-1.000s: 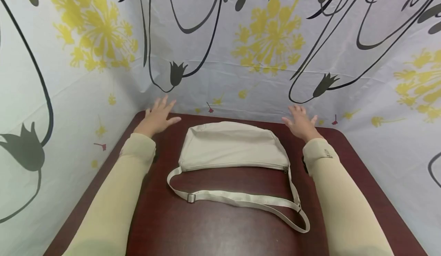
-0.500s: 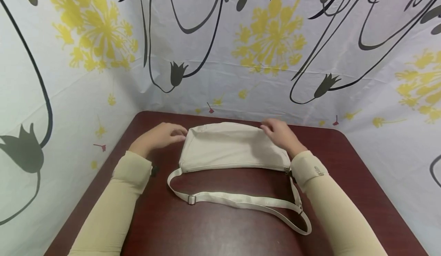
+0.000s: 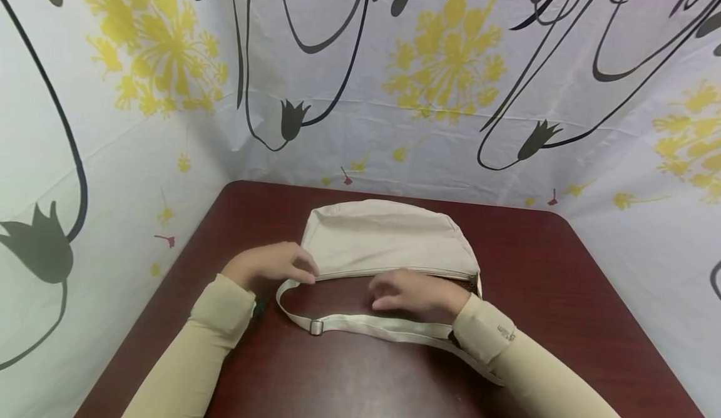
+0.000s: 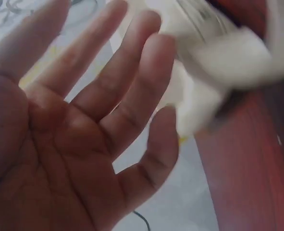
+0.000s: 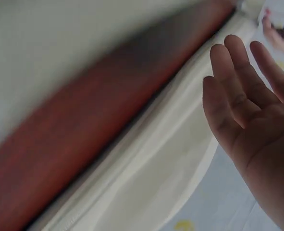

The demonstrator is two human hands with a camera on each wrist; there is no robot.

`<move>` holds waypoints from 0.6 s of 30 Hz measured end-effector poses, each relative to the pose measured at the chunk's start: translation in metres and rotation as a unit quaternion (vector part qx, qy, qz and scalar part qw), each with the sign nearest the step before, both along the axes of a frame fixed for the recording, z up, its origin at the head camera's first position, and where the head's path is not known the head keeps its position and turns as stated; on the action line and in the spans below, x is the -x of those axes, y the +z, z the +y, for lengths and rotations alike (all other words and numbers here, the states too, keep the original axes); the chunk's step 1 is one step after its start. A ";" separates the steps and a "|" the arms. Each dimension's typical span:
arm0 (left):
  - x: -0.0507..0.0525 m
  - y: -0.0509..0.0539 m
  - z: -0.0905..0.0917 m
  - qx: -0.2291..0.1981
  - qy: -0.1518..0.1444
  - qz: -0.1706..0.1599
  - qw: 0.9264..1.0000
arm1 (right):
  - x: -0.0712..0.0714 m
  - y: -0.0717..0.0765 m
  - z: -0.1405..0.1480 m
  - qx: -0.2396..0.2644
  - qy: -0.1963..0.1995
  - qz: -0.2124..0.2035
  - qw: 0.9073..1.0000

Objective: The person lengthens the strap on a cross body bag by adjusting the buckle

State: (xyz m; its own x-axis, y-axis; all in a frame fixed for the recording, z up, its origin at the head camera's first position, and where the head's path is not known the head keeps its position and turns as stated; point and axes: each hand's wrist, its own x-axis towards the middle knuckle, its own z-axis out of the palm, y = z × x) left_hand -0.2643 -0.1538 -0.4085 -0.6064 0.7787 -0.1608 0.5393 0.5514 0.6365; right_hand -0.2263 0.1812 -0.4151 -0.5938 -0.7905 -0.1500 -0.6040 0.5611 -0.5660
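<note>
A cream bag (image 3: 388, 236) lies flat, its zipped edge toward the person and its strap (image 3: 366, 325) looped in front. At the bag's near left corner is my left hand (image 3: 275, 263), fingers bent loosely; whether the fingertips touch the fabric I cannot tell. My right hand (image 3: 419, 291) hovers between the zipped edge and the strap, holding nothing. The left wrist view has the left hand (image 4: 98, 110) with relaxed fingers beside the blurred bag (image 4: 199, 96). In the right wrist view, the right hand (image 5: 257, 115) has slightly bent, spread fingers near the bag (image 5: 156, 187).
The dark red table (image 3: 338, 374) carries the bag. A white cloth (image 3: 349, 80) with yellow and grey plant patterns hangs behind the table and along its left and right sides.
Both hands have come down from beyond and beside the bag toward its near edge, the right one also moving left. The bag has hardly moved.
</note>
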 end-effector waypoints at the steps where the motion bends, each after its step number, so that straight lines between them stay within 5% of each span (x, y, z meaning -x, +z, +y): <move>1: -0.003 0.000 0.004 0.002 -0.008 -0.013 1.000 | -0.004 -0.002 -0.003 -0.010 0.007 -0.009 1.000; 6: -0.013 -0.004 0.017 0.006 -0.029 -0.073 0.997 | -0.019 -0.011 -0.017 -0.058 0.045 0.002 0.997; 11: -0.017 -0.012 0.023 0.025 -0.021 -0.085 0.996 | -0.023 -0.021 -0.024 -0.085 0.042 0.039 0.995; 18: -0.023 -0.013 0.032 0.039 -0.022 -0.107 0.993 | -0.022 -0.025 -0.026 -0.059 0.047 0.043 0.996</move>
